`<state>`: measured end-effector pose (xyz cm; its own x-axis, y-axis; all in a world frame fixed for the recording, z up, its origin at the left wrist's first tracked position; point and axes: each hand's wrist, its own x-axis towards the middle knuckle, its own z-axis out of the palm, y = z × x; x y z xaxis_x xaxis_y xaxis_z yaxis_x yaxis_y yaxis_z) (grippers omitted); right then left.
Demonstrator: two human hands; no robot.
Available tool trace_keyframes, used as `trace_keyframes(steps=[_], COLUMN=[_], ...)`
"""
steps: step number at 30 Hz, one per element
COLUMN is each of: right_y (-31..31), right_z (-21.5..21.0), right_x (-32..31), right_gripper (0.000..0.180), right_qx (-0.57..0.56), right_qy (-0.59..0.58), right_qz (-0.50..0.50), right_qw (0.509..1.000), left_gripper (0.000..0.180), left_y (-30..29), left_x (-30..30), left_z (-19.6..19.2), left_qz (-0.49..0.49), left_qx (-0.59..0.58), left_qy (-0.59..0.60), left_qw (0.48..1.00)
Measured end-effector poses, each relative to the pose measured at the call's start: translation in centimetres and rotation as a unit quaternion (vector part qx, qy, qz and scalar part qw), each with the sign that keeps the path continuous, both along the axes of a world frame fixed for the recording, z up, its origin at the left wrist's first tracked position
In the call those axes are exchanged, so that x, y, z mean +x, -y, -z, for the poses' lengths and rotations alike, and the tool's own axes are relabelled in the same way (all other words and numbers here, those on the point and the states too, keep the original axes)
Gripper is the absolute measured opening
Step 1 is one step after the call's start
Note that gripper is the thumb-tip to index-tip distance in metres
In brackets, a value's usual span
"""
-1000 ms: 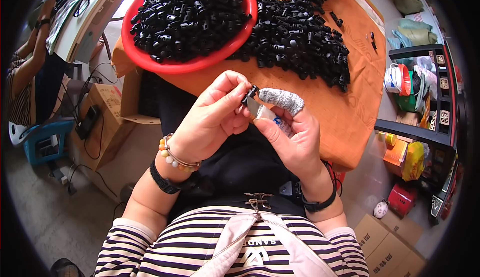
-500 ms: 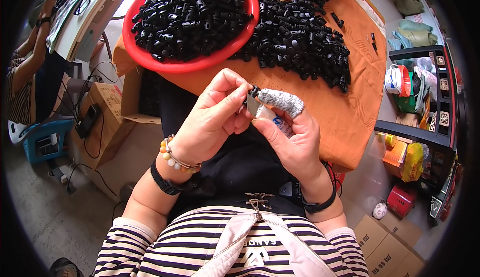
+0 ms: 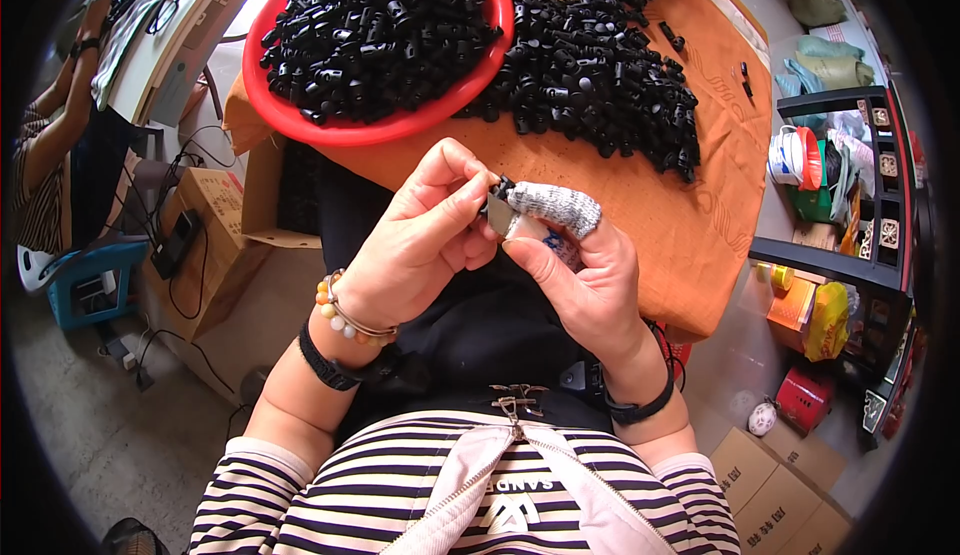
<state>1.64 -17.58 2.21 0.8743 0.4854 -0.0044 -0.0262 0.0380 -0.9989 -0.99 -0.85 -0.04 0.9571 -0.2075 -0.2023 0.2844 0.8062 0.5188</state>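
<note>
My left hand pinches a small black plastic part between thumb and fingertips, in front of my lap. Closed around a short flat blade with a white wrapped handle, my right hand presses its thumb along the grip. A grey knitted finger cover sleeves the right index finger, which lies against the black part. The blade's edge meets the part; the exact contact is too small to make out. Beyond my hands stands a red basin heaped with black parts, and a loose pile of them lies beside it.
An orange cloth covers the table. An open cardboard box and a blue stool stand to the left, where another person's arm shows. On the right are a dark shelf and stacked cartons.
Both hands have shifted very slightly left, keeping their grips. The blade has turned a little against the black part.
</note>
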Motion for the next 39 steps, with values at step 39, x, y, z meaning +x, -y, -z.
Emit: trace_keyframes(steps=[39], right_y=[-0.27], right_z=[0.00], right_x=[-0.16], right_gripper=[0.031], right_qx=[-0.004], right_qy=[0.008], right_qz=[0.005], right_qw=[1.000], left_gripper=[0.007], left_y=[0.52], left_x=[-0.12], left_z=[-0.19], left_qz=[-0.018], left_qx=[0.019], left_qy=[-0.001], left_qw=[1.000])
